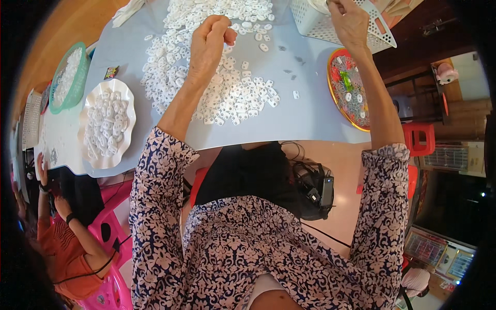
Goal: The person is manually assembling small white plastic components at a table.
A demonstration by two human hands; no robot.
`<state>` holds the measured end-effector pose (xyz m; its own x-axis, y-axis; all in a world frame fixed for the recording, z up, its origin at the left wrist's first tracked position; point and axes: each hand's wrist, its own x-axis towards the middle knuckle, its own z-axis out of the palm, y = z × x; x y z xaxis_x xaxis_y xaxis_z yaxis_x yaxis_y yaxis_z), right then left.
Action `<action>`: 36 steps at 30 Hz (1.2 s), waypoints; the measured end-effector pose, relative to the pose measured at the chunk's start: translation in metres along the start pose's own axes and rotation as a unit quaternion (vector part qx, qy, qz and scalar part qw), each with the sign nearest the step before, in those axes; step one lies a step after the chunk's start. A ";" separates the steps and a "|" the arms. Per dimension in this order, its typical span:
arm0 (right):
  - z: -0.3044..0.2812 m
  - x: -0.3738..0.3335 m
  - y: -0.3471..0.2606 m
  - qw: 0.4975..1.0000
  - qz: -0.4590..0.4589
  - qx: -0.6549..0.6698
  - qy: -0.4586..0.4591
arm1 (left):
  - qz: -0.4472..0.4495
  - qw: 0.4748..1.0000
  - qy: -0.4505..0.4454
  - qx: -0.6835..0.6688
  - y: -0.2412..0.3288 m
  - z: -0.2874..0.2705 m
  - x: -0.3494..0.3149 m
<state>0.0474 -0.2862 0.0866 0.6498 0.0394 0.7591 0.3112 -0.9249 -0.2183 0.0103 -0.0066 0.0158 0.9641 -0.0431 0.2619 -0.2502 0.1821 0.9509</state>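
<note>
Over the heap of small white plastic pieces with holes (235,103), my left hand (209,46) is closed, its fingers curled in. A bit of white shows by its fingertips, too small to name. My right hand (351,23) is at the rim of a white perforated basket (310,23) at the far right, its fingers pinched together. What they hold, if anything, I cannot make out. Below my right forearm lies a red and gold oval tray (336,98) with many small metal parts, a few white pieces and a green wrapper.
A wavy-edged white dish (129,124) full of white pieces stands at the left, near a small wrapped sweet (111,72). Beyond is a green basket (80,85) of white pieces. Another person in an orange top (77,258) sits at the left. Several tiny metal parts (288,71) lie mid-table.
</note>
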 end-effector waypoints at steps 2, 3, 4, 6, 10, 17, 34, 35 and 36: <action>-0.005 -0.002 -0.024 0.988 -0.143 -0.050 0.044 | -0.008 1.000 0.003 0.002 0.002 -0.004 -0.001; -0.008 -0.006 -0.038 0.951 -0.279 -0.103 0.090 | -0.010 1.000 0.001 0.004 0.003 -0.003 -0.001; -0.004 -0.015 -0.047 0.965 -0.255 -0.027 0.050 | -0.011 1.000 -0.002 0.007 0.005 -0.001 -0.001; 0.014 -0.040 -0.075 0.968 -0.190 0.146 -0.077 | -0.009 1.000 0.000 0.014 0.005 -0.007 -0.003; 0.034 -0.076 -0.106 0.911 -0.143 0.219 -0.318 | -0.002 1.000 -0.010 0.006 0.001 -0.007 0.000; 0.047 -0.073 -0.106 0.894 -0.152 0.213 -0.363 | 0.011 0.999 -0.039 0.025 0.001 -0.003 -0.002; 0.027 -0.064 -0.096 0.917 -0.102 0.346 -0.169 | -0.160 0.968 -0.190 -0.015 -0.004 0.001 -0.006; 0.027 -0.064 -0.096 0.917 -0.102 0.346 -0.168 | -0.186 0.959 -0.195 -0.083 -0.004 0.001 -0.006; 0.027 -0.065 -0.096 0.913 -0.096 0.360 -0.164 | -0.185 0.960 -0.195 -0.082 -0.005 0.001 -0.006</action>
<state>-0.0059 -0.1897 0.0413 0.6717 0.3943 0.6272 0.7397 -0.4048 -0.5376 0.0053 -0.0086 0.0097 0.8693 -0.4940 -0.0172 0.1516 0.2332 0.9605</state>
